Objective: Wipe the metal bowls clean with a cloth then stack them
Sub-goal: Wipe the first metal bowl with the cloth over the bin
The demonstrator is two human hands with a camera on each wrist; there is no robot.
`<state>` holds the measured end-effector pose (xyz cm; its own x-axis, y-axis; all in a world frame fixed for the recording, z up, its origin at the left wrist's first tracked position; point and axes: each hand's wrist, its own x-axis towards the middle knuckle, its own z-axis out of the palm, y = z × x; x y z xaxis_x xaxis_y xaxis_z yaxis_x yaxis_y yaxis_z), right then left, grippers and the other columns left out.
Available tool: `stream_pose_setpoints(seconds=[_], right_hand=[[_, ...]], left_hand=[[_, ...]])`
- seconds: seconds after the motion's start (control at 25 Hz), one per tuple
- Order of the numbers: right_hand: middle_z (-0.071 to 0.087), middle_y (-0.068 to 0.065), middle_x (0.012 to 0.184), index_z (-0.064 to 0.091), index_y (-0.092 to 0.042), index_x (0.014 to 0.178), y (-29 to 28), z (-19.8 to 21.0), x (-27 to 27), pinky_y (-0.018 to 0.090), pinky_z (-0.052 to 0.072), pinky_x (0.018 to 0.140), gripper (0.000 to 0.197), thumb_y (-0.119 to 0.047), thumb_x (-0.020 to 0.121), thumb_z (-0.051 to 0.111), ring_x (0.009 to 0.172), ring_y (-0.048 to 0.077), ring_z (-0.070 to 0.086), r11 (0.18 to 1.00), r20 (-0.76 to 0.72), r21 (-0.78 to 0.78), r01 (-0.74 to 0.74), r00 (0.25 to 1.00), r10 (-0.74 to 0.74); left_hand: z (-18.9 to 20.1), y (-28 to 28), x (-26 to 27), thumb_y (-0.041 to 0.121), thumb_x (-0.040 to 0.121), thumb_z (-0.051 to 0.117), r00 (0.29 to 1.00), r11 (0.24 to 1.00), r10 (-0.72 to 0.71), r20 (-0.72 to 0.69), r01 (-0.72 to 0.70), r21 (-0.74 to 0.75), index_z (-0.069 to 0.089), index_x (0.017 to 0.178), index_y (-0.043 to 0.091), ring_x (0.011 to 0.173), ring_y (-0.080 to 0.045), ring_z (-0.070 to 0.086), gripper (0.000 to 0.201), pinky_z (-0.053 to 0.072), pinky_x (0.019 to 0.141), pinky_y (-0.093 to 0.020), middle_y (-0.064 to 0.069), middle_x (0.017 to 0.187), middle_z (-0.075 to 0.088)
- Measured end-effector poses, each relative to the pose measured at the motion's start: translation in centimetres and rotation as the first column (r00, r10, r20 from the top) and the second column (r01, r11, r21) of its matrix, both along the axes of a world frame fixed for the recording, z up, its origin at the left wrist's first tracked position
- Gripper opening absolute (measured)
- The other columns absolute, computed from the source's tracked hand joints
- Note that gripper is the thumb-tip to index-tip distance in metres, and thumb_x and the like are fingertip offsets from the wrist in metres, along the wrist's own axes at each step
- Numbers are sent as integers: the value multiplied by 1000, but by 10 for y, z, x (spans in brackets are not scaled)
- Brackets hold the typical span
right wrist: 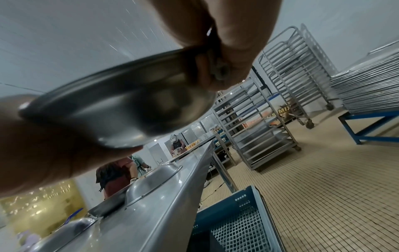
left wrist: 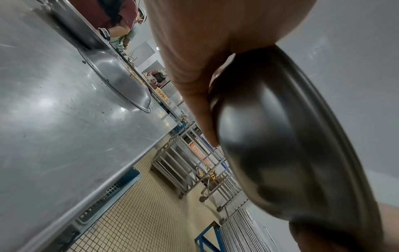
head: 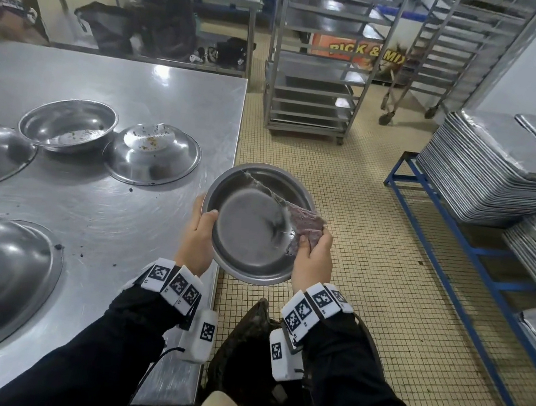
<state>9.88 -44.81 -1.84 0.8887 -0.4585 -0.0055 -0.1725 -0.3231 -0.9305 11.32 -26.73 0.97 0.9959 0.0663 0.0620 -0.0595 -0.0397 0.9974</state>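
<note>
Between both hands, left fingers (head: 206, 217) clasp bowl (head: 250, 231); right fingers (head: 305, 242) pinch cloth (head: 304, 222).

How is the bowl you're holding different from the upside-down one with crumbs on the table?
The held bowl faces up, gripped in both hands off the table's edge; the crumbed bowl lies upside down on the table. The held bowl has a cloth inside; the crumbed bowl has specks on its base. Both are shiny metal.

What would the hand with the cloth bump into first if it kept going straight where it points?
Probably the bowl itself: the right hand already presses the cloth on its rim.
</note>
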Motion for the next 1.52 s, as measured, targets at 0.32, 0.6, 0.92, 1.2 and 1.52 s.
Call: stream_pose_setpoints(seconds=[0.32,0.6,0.92,1.2,1.52], right_hand=[[44,9,120,40,-11,138,-29,2,10,18,43,76,42,-21,98,43,88,11,49,874,-108,-445,-194,981,163],[43,6,127,41,-14,139,-7,14,32,29,38,97,45,-28,96,46,108,18,40,735,60,-599,-317,898,436],[62,-9,102,63,-20,113,-3,4,28,28,37,76,24,-20,96,47,89,17,43,808,120,-498,-315,898,424],[65,4,91,62,-14,105,-1,0,28,43,56,74,18,-17,96,46,82,22,64,971,39,-101,-215,975,220],[61,-5,88,56,-19,96,-22,8,8,22,51,70,17,-25,99,41,77,2,58,979,110,-137,-150,980,165]], left_hand=[[-5,13,-3,1,97,36,989,985,-117,-88,127,116,49,124,20,82,-10,57,36,45,69,-14,1,95,60],[4,9,-6,12,100,42,945,907,-294,-143,323,272,50,113,41,73,4,64,33,49,64,-10,10,92,65],[5,16,-2,40,97,43,856,762,-458,-237,516,391,50,126,40,103,-7,62,30,49,88,-25,7,112,67],[-3,15,-2,45,95,40,843,714,-486,-232,535,451,46,131,40,97,-5,63,37,48,75,-12,10,109,67],[-8,29,-4,30,102,40,981,975,-117,-155,143,172,57,116,26,94,-16,64,22,51,86,-32,1,101,66]])
